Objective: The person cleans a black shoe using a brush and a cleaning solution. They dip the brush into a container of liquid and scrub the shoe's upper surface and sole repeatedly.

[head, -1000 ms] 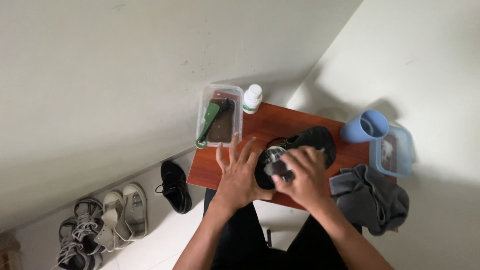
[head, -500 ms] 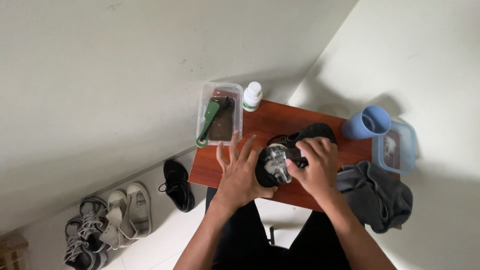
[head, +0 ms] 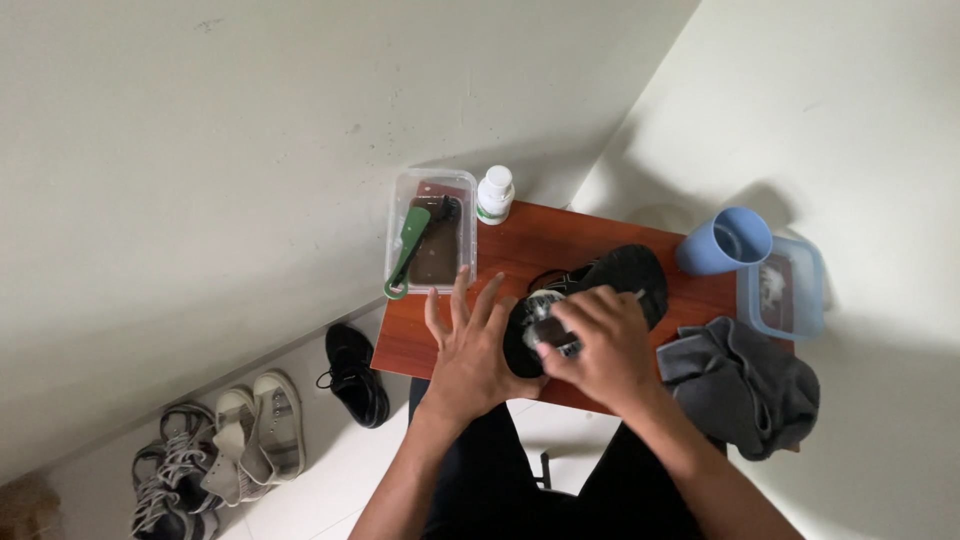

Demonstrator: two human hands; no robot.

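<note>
A black shoe (head: 622, 272) lies sole-up on a small red-brown table (head: 530, 240), with pale foam on its near end. My left hand (head: 468, 348) rests flat beside that end, fingers spread, its thumb side against the shoe. My right hand (head: 598, 345) is curled over the foamy end, fingers closed on a small pale brush (head: 552, 336) that is mostly hidden by them.
A clear tub (head: 430, 205) holding a green brush (head: 408, 250) and a white bottle (head: 494, 193) sit at the table's far left. A blue cup (head: 725, 240), a blue-rimmed tub (head: 788, 292) and grey cloth (head: 745, 388) lie right. Black shoe (head: 355, 375) and sneakers (head: 250, 435) on the floor.
My right hand has slid back left along the shoe's near end after moving right half a second ago. My left hand has stayed put, fingers spread.
</note>
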